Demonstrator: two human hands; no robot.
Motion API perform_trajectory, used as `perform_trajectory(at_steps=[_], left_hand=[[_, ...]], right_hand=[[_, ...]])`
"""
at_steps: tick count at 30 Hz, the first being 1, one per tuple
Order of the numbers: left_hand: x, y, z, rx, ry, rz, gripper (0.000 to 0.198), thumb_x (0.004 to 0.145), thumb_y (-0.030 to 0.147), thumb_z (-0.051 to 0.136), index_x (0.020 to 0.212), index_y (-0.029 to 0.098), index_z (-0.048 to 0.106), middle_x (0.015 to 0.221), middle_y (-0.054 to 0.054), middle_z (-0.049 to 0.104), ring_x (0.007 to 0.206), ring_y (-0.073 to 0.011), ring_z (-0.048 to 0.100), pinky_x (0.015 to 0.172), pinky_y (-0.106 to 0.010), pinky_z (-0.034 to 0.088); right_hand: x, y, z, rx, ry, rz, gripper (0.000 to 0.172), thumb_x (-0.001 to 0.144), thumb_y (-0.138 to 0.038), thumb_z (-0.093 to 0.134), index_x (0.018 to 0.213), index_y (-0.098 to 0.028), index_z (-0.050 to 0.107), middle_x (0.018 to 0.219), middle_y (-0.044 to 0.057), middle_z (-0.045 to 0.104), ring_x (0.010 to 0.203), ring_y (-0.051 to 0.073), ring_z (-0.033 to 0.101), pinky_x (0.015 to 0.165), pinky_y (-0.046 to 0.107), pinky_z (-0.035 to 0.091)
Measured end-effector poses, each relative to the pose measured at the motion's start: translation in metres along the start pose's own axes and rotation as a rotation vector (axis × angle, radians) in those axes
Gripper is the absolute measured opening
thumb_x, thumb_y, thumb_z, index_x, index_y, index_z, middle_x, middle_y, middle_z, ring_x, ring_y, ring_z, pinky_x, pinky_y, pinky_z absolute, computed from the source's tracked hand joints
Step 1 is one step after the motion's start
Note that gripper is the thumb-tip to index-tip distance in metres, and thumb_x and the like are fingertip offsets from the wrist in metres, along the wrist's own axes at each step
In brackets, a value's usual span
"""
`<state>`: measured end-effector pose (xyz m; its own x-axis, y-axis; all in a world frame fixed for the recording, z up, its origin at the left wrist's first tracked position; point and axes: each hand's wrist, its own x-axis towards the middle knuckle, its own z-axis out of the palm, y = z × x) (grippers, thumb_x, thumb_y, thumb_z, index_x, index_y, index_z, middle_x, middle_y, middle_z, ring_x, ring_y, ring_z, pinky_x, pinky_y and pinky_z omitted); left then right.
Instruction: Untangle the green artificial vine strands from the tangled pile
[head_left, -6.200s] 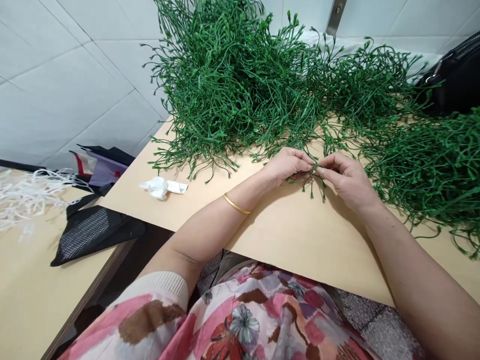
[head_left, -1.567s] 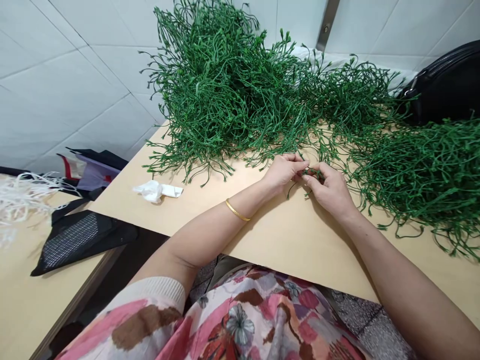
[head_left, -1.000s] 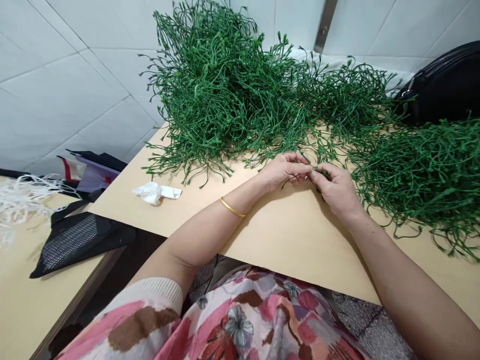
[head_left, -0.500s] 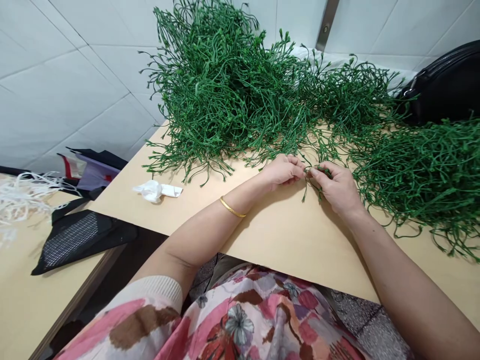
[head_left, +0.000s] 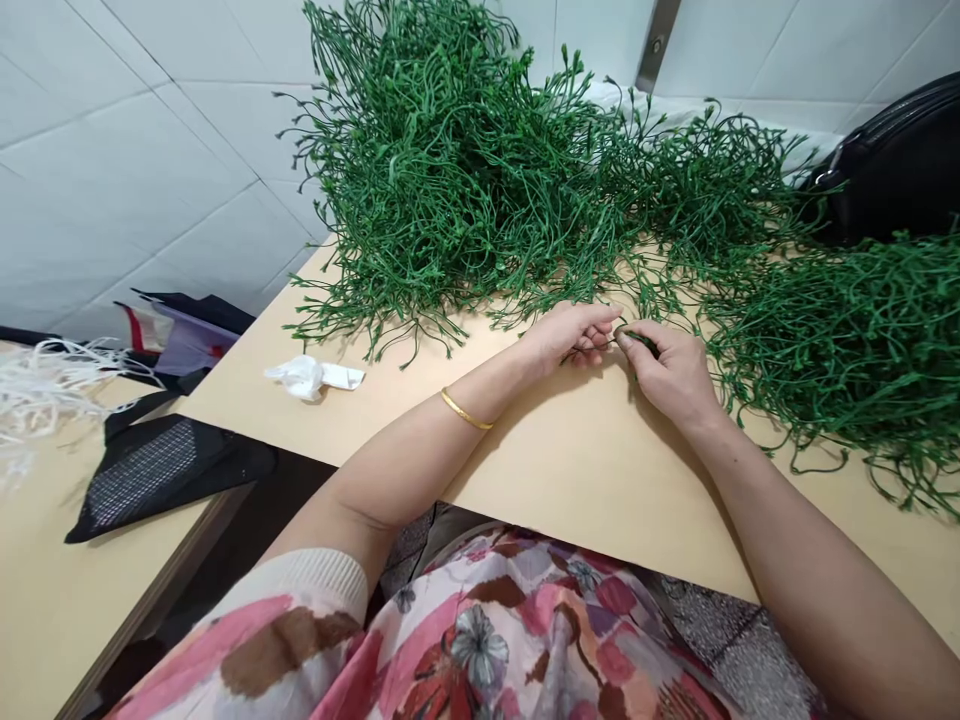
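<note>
Both hands meet over the tabletop, in front of the green heap. My left hand (head_left: pixel 574 335) is closed, its fingers curled round a thin green stem that shows below the fingertips. Close by on the right, my right hand (head_left: pixel 671 370) pinches the green stem (head_left: pixel 616 335) between thumb and forefinger, with part of it hidden in the palm. Just behind the hands spreads a large tangled pile of green stems (head_left: pixel 450 180) with small budded tips; they look like plastic. A second pile of green stems (head_left: pixel 847 350) lies right of my right hand.
The pale wooden table (head_left: pixel 540 460) ends near my lap. On its left lies a crumpled white wrapper (head_left: pixel 307 378). A black bag (head_left: pixel 892 165) stands at the back right against the tiled wall (head_left: pixel 195 140). A lower surface at left bears white strands (head_left: pixel 52 395) and a black mesh piece (head_left: pixel 150 470).
The stem ends that hung below and between my hands no longer dangle there. My left fingers have turned and curled, with the stem now across them. My right hand stays nearly in place.
</note>
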<state>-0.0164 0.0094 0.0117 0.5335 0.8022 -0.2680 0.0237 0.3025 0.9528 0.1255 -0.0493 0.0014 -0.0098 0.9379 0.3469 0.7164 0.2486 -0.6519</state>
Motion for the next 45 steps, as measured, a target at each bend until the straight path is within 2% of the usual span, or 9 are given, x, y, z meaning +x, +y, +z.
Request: perform_trajectory(at_steps=[7,11,14,16,21,28,34,40,45], left_hand=[[0.000,-0.003,0.010,0.029,0.109,0.031,0.029,0.082,0.021,0.053,0.057,0.015,0.041,0.043,0.003,0.047,0.034,-0.0063,0.048,0.038,-0.017,0.034],[0.006,-0.003,0.012,-0.085,0.236,0.039,0.028,0.083,0.017,0.048,0.056,0.016,0.039,0.042,0.005,0.042,0.031,-0.0050,0.043,0.035,-0.016,0.028],[0.009,-0.001,0.011,-0.218,0.305,0.041,0.025,0.084,0.015,0.045,0.059,0.016,0.040,0.044,0.005,0.043,0.032,-0.0025,0.038,0.036,-0.015,0.028],[0.007,-0.001,0.011,-0.261,0.284,0.045,0.023,0.083,0.017,0.048,0.061,0.016,0.040,0.047,0.005,0.045,0.034,-0.0026,0.039,0.037,-0.015,0.030],[-0.001,-0.002,0.014,-0.402,0.180,-0.015,0.011,0.082,0.021,0.050,0.073,0.016,0.048,0.057,0.001,0.054,0.049,-0.0085,0.055,0.052,-0.022,0.047],[-0.002,-0.006,0.022,-0.656,0.170,-0.020,0.009,0.080,0.012,0.052,0.071,0.012,0.054,0.063,0.000,0.056,0.055,-0.0061,0.054,0.054,-0.018,0.042],[-0.003,-0.007,0.028,-0.737,0.151,-0.040,0.015,0.080,0.006,0.049,0.067,0.010,0.056,0.064,0.000,0.057,0.057,-0.0044,0.052,0.060,-0.017,0.042],[0.002,-0.009,0.025,-0.750,0.178,-0.079,0.018,0.080,0.006,0.049,0.063,0.012,0.052,0.061,0.000,0.058,0.057,-0.0062,0.054,0.062,-0.019,0.044],[0.006,-0.005,0.020,-0.717,0.215,-0.148,0.019,0.085,0.015,0.044,0.066,0.014,0.050,0.057,-0.003,0.058,0.058,-0.0120,0.059,0.065,-0.027,0.050]], right_hand=[[-0.003,-0.003,0.003,-0.151,-0.040,-0.149,0.023,0.082,-0.024,0.042,0.071,-0.017,0.060,0.058,0.001,0.054,0.053,0.011,0.044,0.055,0.023,0.029],[-0.008,-0.011,-0.001,-0.415,0.013,-0.385,0.019,0.077,-0.018,0.042,0.070,-0.018,0.060,0.059,0.003,0.054,0.055,0.014,0.042,0.057,0.026,0.028],[-0.014,-0.026,-0.005,-0.398,0.002,-0.498,0.021,0.080,-0.020,0.042,0.077,-0.019,0.063,0.061,0.004,0.057,0.059,0.015,0.046,0.061,0.028,0.031],[-0.016,-0.033,-0.007,-0.270,0.048,-0.415,0.021,0.083,-0.026,0.042,0.082,-0.020,0.062,0.067,0.005,0.060,0.063,0.015,0.050,0.062,0.028,0.034],[-0.008,-0.023,-0.009,0.059,0.250,0.036,0.023,0.083,-0.039,0.049,0.079,-0.019,0.059,0.065,0.000,0.056,0.056,0.011,0.045,0.055,0.024,0.035],[-0.006,-0.016,0.005,0.081,0.058,0.106,0.030,0.079,-0.044,0.054,0.074,-0.016,0.063,0.058,-0.001,0.053,0.053,0.010,0.040,0.054,0.024,0.032],[-0.008,-0.021,0.016,0.025,0.079,0.006,0.018,0.081,-0.027,0.049,0.070,-0.016,0.059,0.073,0.004,0.061,0.065,0.013,0.050,0.063,0.025,0.035],[-0.009,-0.013,0.020,-0.231,0.040,-0.141,0.019,0.085,-0.023,0.039,0.073,-0.017,0.053,0.074,0.005,0.058,0.062,0.015,0.045,0.061,0.028,0.029],[-0.016,-0.027,0.017,-0.347,-0.124,-0.474,0.019,0.081,-0.018,0.040,0.067,-0.018,0.052,0.068,0.004,0.057,0.066,0.016,0.044,0.066,0.030,0.027]])
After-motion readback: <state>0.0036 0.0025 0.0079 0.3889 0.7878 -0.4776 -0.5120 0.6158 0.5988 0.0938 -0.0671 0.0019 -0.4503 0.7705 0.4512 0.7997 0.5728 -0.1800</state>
